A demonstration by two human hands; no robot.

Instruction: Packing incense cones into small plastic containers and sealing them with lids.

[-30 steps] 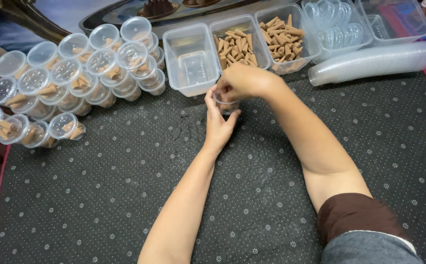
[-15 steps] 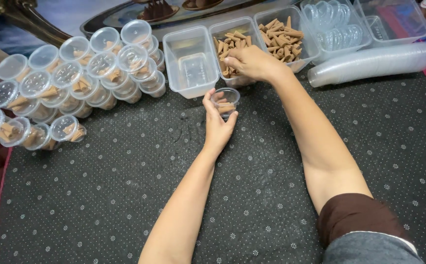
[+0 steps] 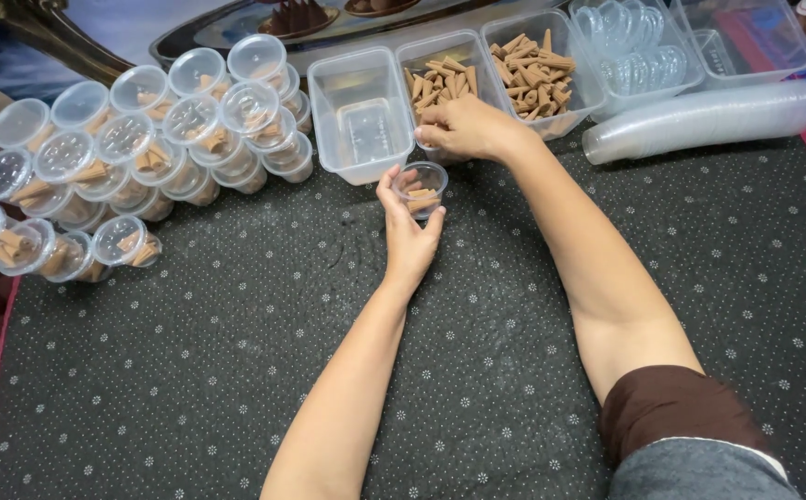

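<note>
My left hand holds a small clear plastic cup on the dark dotted mat; a few brown cones lie inside the cup. My right hand reaches over the front rim of a clear tub of brown cones, fingers curled down into it; what they hold is hidden. A second tub of cones stands to its right. An empty clear tub stands to the left of the cup.
Stacked lidded cups with cones fill the left side. A sleeve of nested clear cups lies at the right. A tub of clear lids and another clear tub stand at the back right.
My right hand left the cup and moved up and right to the tub of cones. My left hand kept the cup, which now shows uncovered.
</note>
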